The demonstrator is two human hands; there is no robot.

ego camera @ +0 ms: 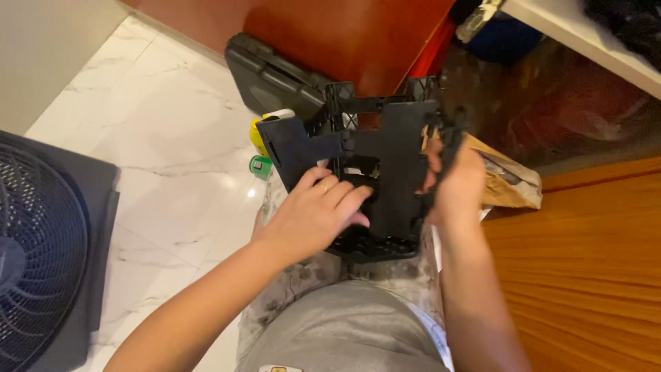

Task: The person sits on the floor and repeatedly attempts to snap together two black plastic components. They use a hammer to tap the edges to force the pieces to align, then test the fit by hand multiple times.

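Observation:
A black plastic frame [392, 148] with flat panels and lattice parts rests on my lap. My left hand [313, 210] lies on its near left side, fingers curled over a dark inner opening. My right hand [454, 186] grips the frame's right edge, where a narrow black side piece [451, 134] stands up. A flat black arm of the frame [292, 148] sticks out to the left above my left hand.
A black hard case [272, 76] lies on the white marble floor behind the frame. A yellow and green tool [260, 148] peeks out left of it. A black fan [34, 255] stands at left. A brown paper bag [509, 182] and wooden furniture [585, 275] are at right.

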